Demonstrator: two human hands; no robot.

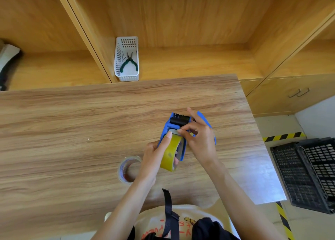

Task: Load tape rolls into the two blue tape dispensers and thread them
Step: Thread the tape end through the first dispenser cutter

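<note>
A blue tape dispenser (167,129) with a yellowish tape roll (170,153) mounted in it is held above the wooden table (72,130). My left hand (155,154) grips the dispenser and roll from the left, its index finger lying along the top of the roll. My right hand (197,136) pinches the tape end at the dispenser's metal plate, just behind the black roller (179,121). A second blue dispenser (204,120) lies on the table behind my right hand, mostly hidden. A clear tape roll (126,169) lies flat on the table left of my left wrist.
A white plastic basket (126,58) holding green-handled pliers stands on the shelf beyond the table's far edge. Black plastic crates (308,172) sit on the floor at the right, beside yellow-black floor tape. The table's right edge runs close to my right arm.
</note>
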